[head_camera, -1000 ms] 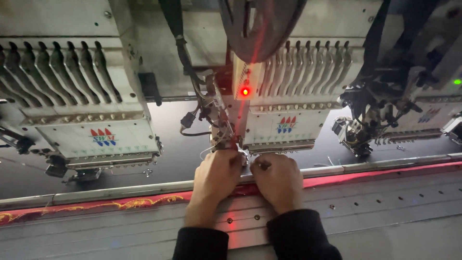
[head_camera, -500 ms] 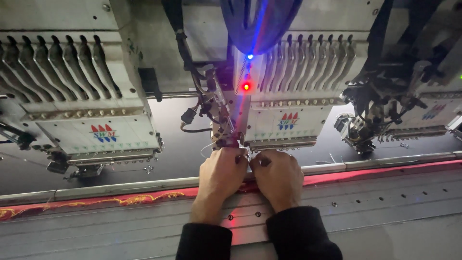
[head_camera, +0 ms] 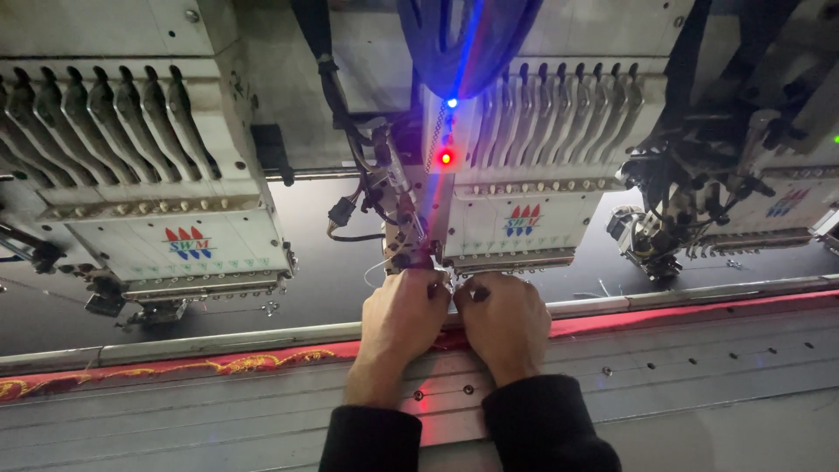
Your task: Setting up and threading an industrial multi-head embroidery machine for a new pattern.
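Note:
My left hand (head_camera: pixel 402 319) and my right hand (head_camera: pixel 509 325) sit side by side, fingertips meeting under the needle row of the middle embroidery head (head_camera: pixel 516 218). Both hands have their fingers curled and pinched together at the needles. A thin pale thread (head_camera: pixel 377 266) loops out just left of my left fingertips and runs into the pinch. What sits between the fingertips is mostly hidden by the fingers. A red lamp (head_camera: pixel 446 158) and a blue lamp (head_camera: pixel 451 103) glow on the head above my hands. Dark sleeves cover both wrists.
Another embroidery head (head_camera: pixel 175 236) stands to the left and a third, with black parts and cables, (head_camera: pixel 699 201) to the right. Dark fabric (head_camera: pixel 323 288) lies under the heads. A metal rail (head_camera: pixel 218 339) and a red strip with gold embroidery (head_camera: pixel 175 365) run across in front.
A blue lamp has come on above the red one. Both hands have stayed at the needles, with only small finger movements. The view has shifted slightly.

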